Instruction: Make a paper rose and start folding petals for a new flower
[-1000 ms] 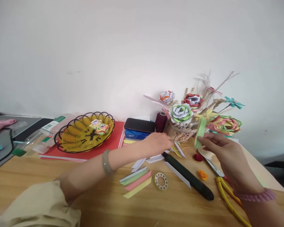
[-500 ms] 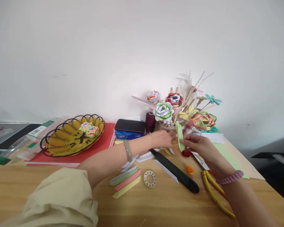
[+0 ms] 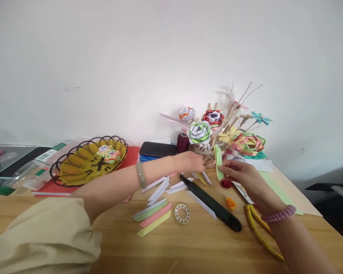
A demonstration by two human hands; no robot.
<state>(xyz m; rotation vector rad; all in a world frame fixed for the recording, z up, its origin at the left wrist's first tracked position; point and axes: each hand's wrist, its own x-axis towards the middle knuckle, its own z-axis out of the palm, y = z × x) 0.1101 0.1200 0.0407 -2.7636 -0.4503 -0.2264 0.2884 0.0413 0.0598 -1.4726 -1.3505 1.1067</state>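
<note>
A light green folded paper strip point(image 3: 218, 161) stands upright between the thumb and fingers of my right hand point(image 3: 241, 173). To its left, my left hand point(image 3: 191, 161) has its fingers curled closed; what they hold, if anything, is hidden. A thin pale line shows between the left fingers and the strip. Just behind both hands is a bunch of folded paper flowers point(image 3: 200, 132). Below the strip lie a small dark red paper rose point(image 3: 226, 184) and an orange one point(image 3: 230, 203). Yellow-handled scissors point(image 3: 251, 219) lie under my right wrist.
A dark green cutter point(image 3: 214, 203) lies diagonally across the table's middle. Left of it are a tape roll point(image 3: 182, 214) and several folded paper strips point(image 3: 154, 222). A black phone-like object point(image 3: 157, 149), a thread spool point(image 3: 182, 143) and a yellow basket point(image 3: 74, 167) stand behind.
My left hand has drawn a little left, away from the green strip. My right hand still pinches the strip, nearly in place. The view has shifted slightly.
</note>
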